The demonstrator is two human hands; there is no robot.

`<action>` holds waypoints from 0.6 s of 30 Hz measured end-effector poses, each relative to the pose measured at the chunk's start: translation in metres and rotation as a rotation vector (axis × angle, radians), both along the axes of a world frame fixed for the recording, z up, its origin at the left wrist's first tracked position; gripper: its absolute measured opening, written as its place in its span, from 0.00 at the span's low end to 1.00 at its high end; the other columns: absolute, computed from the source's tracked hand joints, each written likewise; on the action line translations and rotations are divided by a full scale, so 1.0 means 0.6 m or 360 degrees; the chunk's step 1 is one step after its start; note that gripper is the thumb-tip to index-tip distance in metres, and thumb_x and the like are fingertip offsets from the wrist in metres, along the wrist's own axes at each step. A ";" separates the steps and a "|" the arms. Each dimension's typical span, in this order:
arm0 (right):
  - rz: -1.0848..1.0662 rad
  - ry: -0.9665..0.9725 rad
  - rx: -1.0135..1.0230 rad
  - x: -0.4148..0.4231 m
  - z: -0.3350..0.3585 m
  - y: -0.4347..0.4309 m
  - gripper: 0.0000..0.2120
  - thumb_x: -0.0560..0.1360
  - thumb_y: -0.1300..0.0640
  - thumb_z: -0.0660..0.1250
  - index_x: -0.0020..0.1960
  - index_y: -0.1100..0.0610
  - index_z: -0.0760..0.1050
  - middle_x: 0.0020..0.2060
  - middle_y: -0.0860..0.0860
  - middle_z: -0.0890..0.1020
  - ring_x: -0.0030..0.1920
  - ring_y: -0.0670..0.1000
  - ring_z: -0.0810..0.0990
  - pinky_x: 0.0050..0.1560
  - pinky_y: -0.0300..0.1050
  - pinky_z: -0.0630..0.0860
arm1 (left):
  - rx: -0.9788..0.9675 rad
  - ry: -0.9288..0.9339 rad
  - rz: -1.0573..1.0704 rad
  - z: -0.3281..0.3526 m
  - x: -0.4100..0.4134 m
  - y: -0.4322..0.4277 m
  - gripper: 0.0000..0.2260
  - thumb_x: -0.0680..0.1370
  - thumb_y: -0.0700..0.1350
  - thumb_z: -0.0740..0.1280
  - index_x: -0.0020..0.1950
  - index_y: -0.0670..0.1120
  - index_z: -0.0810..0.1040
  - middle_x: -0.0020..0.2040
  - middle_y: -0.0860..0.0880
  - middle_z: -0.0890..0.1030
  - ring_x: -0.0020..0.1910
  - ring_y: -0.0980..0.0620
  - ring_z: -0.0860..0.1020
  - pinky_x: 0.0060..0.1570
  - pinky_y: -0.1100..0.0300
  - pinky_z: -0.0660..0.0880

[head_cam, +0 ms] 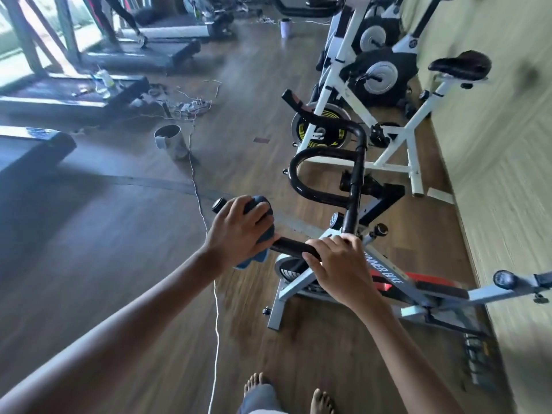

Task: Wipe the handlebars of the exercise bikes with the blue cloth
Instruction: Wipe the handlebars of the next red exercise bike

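Head view. L hand (pixel 236 227): fingers curled tight over blue cloth (pixel 259 231), cloth wrapped round near-left grip of black handlebar (pixel 355 174); bar end cap pokes out far-left of hand. R hand (pixel 337 267): fingers closed round same bar, near the stem, just right of cloth. Room: bare wood floor (pixel 119 234) left of bike; wall (pixel 507 144) close on right; white cable (pixel 215 294) near feet. Frame (pixel 385 271) lettering, partly hidden: "…INNER BIKE". 2nd white bike (pixel 388 121) far side.

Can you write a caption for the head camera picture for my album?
Left hand wraps blue cloth around black handlebar while right hand steadies it.
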State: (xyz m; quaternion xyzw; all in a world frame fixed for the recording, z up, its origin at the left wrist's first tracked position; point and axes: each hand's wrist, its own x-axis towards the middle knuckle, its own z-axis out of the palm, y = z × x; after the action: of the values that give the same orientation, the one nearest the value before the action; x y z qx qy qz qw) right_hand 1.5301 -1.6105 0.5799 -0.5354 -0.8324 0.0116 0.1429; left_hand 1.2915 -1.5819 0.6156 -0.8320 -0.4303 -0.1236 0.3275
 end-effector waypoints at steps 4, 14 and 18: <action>0.0168 0.0036 -0.0072 0.015 0.011 0.012 0.25 0.79 0.40 0.47 0.58 0.50 0.77 0.49 0.46 0.84 0.52 0.50 0.80 0.63 0.51 0.63 | 0.0009 0.0025 -0.0143 0.037 -0.031 0.005 0.18 0.77 0.63 0.63 0.46 0.49 0.80 0.52 0.49 0.82 0.44 0.44 0.78 0.46 0.53 0.76; 0.0054 0.0239 -0.0007 0.039 -0.019 0.008 0.24 0.81 0.40 0.46 0.56 0.50 0.77 0.53 0.46 0.81 0.62 0.49 0.76 0.69 0.58 0.63 | 0.0038 -0.0391 0.0180 -0.012 0.038 -0.002 0.13 0.76 0.58 0.66 0.48 0.50 0.82 0.53 0.50 0.82 0.47 0.45 0.76 0.47 0.52 0.76; 0.0076 0.0318 0.0013 0.042 -0.029 0.010 0.21 0.81 0.42 0.48 0.57 0.49 0.76 0.53 0.44 0.80 0.63 0.49 0.74 0.71 0.58 0.61 | -0.0098 -0.0190 0.0007 -0.016 0.061 0.002 0.19 0.81 0.57 0.57 0.42 0.48 0.82 0.49 0.50 0.82 0.42 0.47 0.78 0.43 0.53 0.77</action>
State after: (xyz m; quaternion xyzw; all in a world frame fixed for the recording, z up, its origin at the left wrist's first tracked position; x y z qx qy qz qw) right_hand 1.5554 -1.6043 0.5625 -0.5110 -0.8265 0.0651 0.2269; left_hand 1.3279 -1.5809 0.6058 -0.8318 -0.4546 -0.1590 0.2759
